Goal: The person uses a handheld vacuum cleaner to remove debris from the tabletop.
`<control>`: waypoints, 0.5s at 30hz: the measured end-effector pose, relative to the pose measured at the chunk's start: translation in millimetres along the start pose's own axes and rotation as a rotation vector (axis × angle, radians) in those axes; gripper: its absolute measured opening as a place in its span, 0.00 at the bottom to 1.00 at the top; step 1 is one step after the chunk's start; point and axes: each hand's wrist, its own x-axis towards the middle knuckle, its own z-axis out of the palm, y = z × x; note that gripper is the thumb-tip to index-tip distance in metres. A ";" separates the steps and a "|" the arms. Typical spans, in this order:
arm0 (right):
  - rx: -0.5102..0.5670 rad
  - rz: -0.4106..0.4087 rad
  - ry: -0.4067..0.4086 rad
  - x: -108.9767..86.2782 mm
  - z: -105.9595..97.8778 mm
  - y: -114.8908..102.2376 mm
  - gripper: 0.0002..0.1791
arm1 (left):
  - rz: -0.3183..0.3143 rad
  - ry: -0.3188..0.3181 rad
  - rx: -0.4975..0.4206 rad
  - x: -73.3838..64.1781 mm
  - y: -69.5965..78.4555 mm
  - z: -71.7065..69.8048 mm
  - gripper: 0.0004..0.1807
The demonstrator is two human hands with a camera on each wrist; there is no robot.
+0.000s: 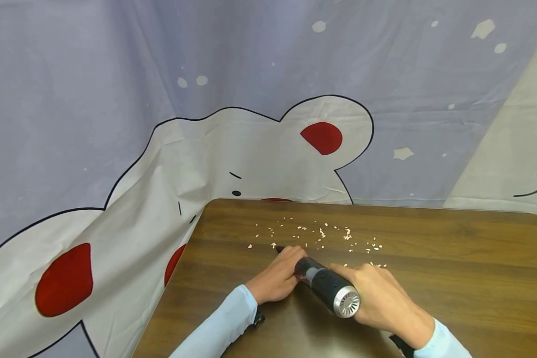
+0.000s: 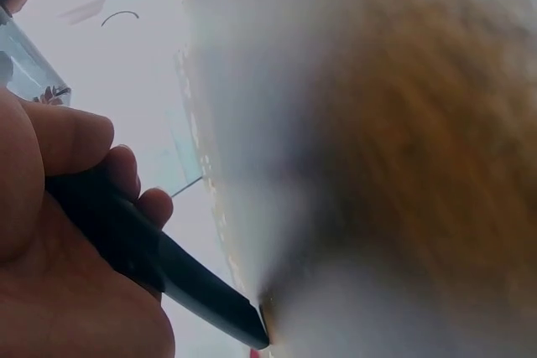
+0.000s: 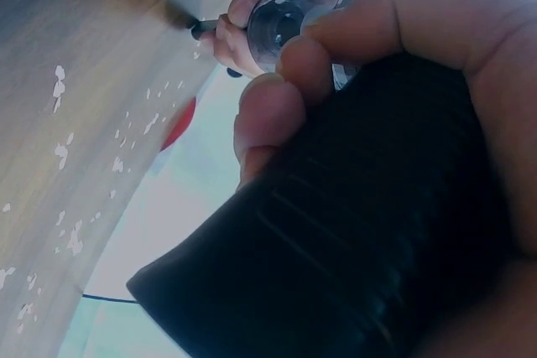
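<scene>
A black handheld vacuum cleaner (image 1: 325, 287) with a silver vented end slants over the table. My right hand (image 1: 382, 296) grips its black ridged handle (image 3: 361, 215), fingers curled round it. My left hand (image 1: 278, 275) is at the vacuum's front end and holds a slim black nozzle (image 2: 168, 257), whose tip points away to the left, close to the tabletop. The vacuum's clear dust cup (image 3: 289, 23) lies right beside the left fingers. Whether nozzle and cup are joined is hidden by the hand. Small white scraps (image 1: 347, 233) lie scattered beyond both hands.
The brown wooden table (image 1: 452, 278) has its far edge against a hanging cloth (image 1: 259, 154) printed with a white cartoon animal. More white scraps (image 3: 74, 239) are spread near that far edge. A dark strap (image 1: 258, 319) sits under the left wrist.
</scene>
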 end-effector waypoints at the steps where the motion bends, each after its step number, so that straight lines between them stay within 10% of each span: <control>1: -0.002 0.001 -0.002 0.4 0.1 -0.4 0.33 | 0.003 0.005 0.000 -0.5 -0.3 -0.3 0.14; 15: -0.013 -0.007 0.009 5.9 5.8 -1.9 0.33 | 0.001 0.013 -0.018 -3.8 -5.9 -3.4 0.16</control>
